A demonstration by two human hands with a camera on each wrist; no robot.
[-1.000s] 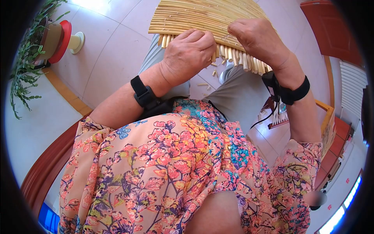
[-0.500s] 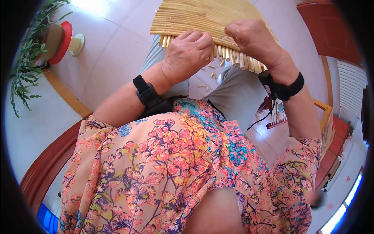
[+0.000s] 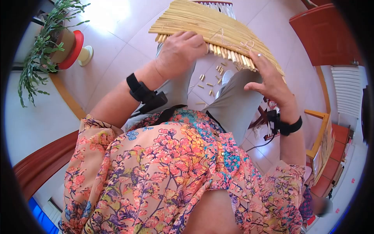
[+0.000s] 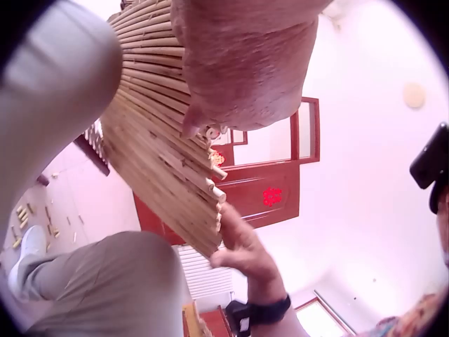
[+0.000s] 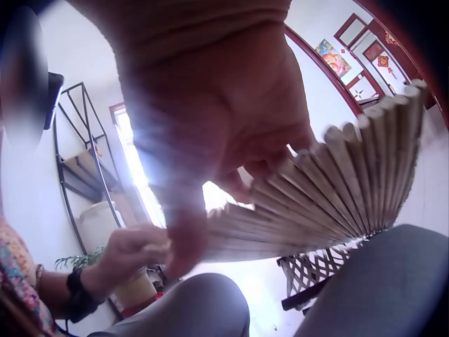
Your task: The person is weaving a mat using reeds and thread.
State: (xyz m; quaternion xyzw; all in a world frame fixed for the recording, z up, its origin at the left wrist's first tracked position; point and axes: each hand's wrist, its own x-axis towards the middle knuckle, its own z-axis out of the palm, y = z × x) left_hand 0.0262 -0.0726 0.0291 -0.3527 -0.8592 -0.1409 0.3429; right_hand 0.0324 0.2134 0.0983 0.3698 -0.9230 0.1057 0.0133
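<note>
Stalk mat [image 3: 210, 24] out before me, beyond knees [image 3: 244, 84]. My left hand [image 3: 180, 54] grips near edge; right hand [image 3: 269, 78] spread, thumb wide, fingertips at edge. I judge mid-binding: thread [image 3: 248, 44] loose on top. Next move likely calls for pinching thread, drawing snug.

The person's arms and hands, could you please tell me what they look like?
The left hand and right hand are gloveless. Floral peach sleeves end above black wrist straps carrying dark devices, with a black cable by the right one.
</note>
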